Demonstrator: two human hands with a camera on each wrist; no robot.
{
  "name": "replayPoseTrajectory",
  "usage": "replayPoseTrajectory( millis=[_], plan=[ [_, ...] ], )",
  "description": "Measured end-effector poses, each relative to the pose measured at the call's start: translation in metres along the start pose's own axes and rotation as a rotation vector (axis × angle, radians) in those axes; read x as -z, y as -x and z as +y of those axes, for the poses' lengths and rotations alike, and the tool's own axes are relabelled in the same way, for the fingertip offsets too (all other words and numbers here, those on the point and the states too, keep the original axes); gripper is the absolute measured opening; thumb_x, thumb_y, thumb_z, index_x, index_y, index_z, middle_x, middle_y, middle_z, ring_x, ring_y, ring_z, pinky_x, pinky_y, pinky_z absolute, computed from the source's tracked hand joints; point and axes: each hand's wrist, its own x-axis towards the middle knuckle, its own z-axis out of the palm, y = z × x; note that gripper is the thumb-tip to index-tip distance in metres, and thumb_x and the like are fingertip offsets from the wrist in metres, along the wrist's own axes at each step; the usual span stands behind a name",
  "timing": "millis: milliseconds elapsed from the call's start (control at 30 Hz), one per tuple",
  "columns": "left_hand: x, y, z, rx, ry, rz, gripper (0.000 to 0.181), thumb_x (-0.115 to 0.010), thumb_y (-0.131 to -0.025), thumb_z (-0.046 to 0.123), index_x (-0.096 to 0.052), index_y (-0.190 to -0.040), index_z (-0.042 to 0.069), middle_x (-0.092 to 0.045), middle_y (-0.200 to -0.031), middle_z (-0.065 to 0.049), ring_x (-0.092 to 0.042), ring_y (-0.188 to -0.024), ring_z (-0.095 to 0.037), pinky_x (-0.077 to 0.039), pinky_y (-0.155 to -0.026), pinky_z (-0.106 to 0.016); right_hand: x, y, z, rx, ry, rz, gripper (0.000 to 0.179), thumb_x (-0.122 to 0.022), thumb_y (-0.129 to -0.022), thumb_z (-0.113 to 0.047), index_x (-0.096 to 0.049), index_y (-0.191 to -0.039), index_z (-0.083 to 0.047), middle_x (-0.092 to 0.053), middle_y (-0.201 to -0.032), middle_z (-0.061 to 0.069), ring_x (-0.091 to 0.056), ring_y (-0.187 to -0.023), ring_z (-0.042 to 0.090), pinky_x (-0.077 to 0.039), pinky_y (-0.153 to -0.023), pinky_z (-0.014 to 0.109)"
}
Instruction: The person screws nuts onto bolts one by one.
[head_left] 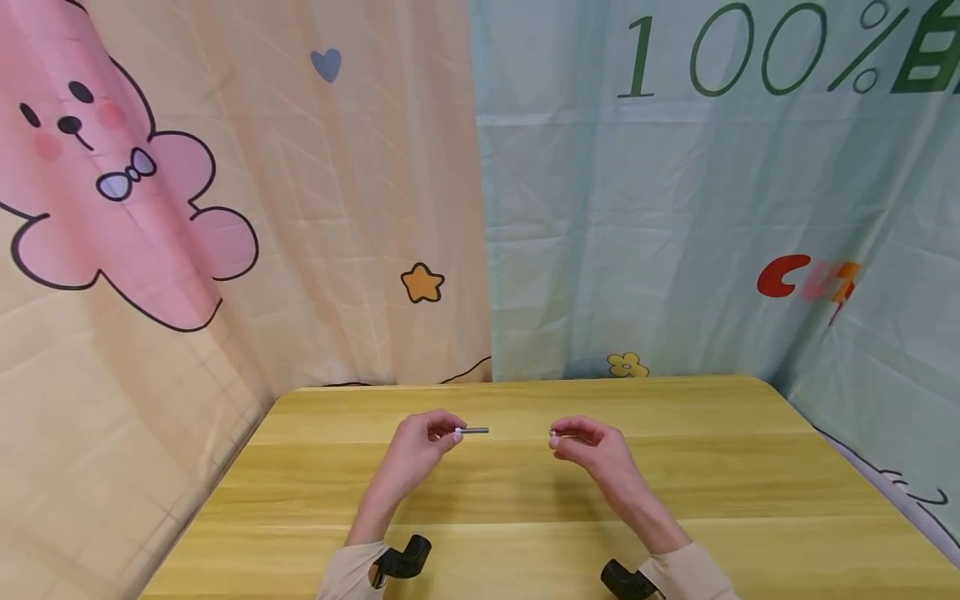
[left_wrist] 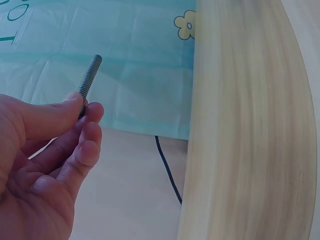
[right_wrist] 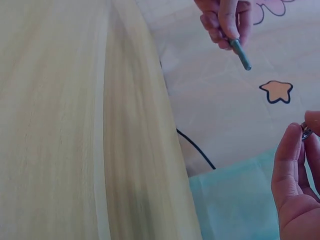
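Note:
Between thumb and fingertips, my left hand (head_left: pixel 417 444) pinches a threaded metal bolt (head_left: pixel 476 431) by one end. In the left wrist view the bolt (left_wrist: pixel 91 74) shows its thread, and its gripped end is mostly hidden by the thumb and fingers. Across a gap to the right, my right hand (head_left: pixel 602 454) pinches a small shiny metal nut (right_wrist: pixel 306 131), largely covered by the fingertips. The bolt's free end points toward the right hand. Bolt and nut are apart, and both hands are held above the wooden table.
The light wooden table (head_left: pixel 510 517) stretches under both hands. Printed curtains (head_left: pixel 375 208) hang behind it and along the sides. A black wrist mount (head_left: pixel 405 558) sits on the left wrist, another (head_left: pixel 626 579) on the right. A thin dark line (left_wrist: pixel 167 170) runs beyond the table edge.

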Motion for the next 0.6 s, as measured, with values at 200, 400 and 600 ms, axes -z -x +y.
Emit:
replayPoseTrajectory(
  millis=[200, 400, 600],
  plan=[
    [-0.001, 0.002, 0.002, -0.008, 0.005, 0.014, 0.01, -0.07, -0.091, 0.007, -0.074, -0.1, 0.011, -0.065, -0.086, 0.005, -0.057, -0.078, -0.016, -0.048, -0.072, -0.034, -0.007, 0.001, -0.004, 0.034, -0.003, -0.007, 0.028, -0.076, -0.085, -0.009, -0.067, -0.109, 0.002, -0.069, -0.103, 0.014, -0.067, -0.092, 0.025, -0.054, -0.084, 0.034],
    [-0.003, 0.0, 0.004, -0.013, 0.023, 0.021, 0.011, -0.069, -0.092, 0.008, -0.074, -0.101, 0.012, -0.066, -0.088, 0.005, -0.058, -0.081, -0.015, -0.049, -0.075, -0.035, -0.01, 0.001, -0.007, 0.038, -0.002, -0.005, 0.03, -0.077, -0.085, -0.01, -0.067, -0.111, 0.001, -0.069, -0.106, 0.014, -0.067, -0.094, 0.026, -0.053, -0.086, 0.034],
    [-0.004, -0.003, 0.007, -0.026, 0.049, 0.025, 0.009, -0.069, -0.092, 0.009, -0.074, -0.1, 0.013, -0.065, -0.088, 0.005, -0.058, -0.082, -0.015, -0.049, -0.075, -0.035, -0.013, -0.001, -0.01, 0.058, 0.015, -0.016, 0.031, -0.076, -0.086, -0.01, -0.066, -0.113, 0.002, -0.068, -0.107, 0.014, -0.067, -0.095, 0.025, -0.053, -0.086, 0.034]
  ],
)
